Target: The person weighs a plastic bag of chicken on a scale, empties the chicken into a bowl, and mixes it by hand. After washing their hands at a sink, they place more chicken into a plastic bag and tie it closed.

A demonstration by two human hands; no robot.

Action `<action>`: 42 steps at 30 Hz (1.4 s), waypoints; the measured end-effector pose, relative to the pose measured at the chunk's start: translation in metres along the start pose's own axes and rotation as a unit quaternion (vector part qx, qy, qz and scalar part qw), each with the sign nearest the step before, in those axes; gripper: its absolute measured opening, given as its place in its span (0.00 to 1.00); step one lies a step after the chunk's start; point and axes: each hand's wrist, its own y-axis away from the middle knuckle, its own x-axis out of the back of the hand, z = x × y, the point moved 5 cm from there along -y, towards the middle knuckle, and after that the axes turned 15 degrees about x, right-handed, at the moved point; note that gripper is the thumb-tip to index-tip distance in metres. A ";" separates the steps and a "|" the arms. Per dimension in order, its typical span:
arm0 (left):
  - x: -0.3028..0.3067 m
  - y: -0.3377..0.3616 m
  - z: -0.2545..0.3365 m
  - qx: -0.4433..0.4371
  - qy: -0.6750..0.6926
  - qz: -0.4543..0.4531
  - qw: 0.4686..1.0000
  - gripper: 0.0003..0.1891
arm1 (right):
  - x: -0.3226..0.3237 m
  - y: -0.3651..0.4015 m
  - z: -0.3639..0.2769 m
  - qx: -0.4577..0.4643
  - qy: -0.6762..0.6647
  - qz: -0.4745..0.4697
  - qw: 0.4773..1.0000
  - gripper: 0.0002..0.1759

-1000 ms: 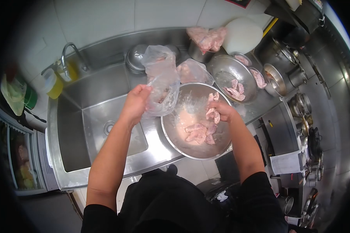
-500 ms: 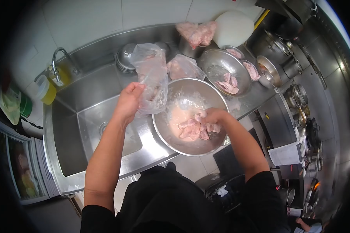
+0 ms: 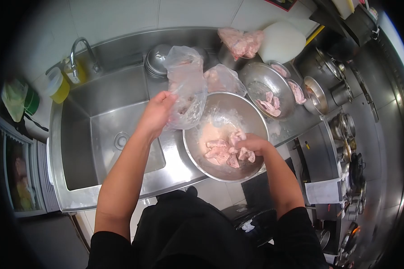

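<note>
My left hand [image 3: 158, 111] is closed on the side of a clear plastic bag [image 3: 185, 87] with pale meat inside, held up at the left rim of a large steel bowl [image 3: 252, 117]. In the bowl, raw chicken pieces [image 3: 219, 153] lie in a pinkish, cloudy liquid. My right hand [image 3: 256, 144] reaches in over the bowl's right side, its fingers closed on a chicken piece [image 3: 236, 136]; the fingertips are partly hidden. Behind the bowl, touching or close to it, lies a second bag of meat [image 3: 222, 78].
A steel sink [image 3: 116, 121] is at left under a tap [image 3: 80, 49]. Stacked metal bowls [image 3: 157, 60] stand behind. At right, a colander-like bowl [image 3: 258, 83] holds several chicken pieces, near a meat bag [image 3: 241, 42] on a pot. A stove with pans [image 3: 357, 172] lies further right.
The view has shifted left, so things appear further right. Both hands keep their places, the left at the bag, the right in the bowl; the chicken piece at my right fingers is more upright.
</note>
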 end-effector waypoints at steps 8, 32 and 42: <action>-0.009 -0.008 0.001 -0.011 -0.018 -0.004 1.000 0.10 | 0.008 0.006 -0.045 0.150 -0.263 -0.015 0.953 0.12; 0.024 -0.025 0.047 -0.099 0.027 0.098 0.990 0.09 | -0.133 -0.131 -0.202 0.224 0.428 0.008 0.875 0.33; 0.001 -0.039 0.064 -0.096 0.008 0.069 0.993 0.09 | -0.011 -0.051 -0.144 0.222 0.277 0.055 0.933 0.20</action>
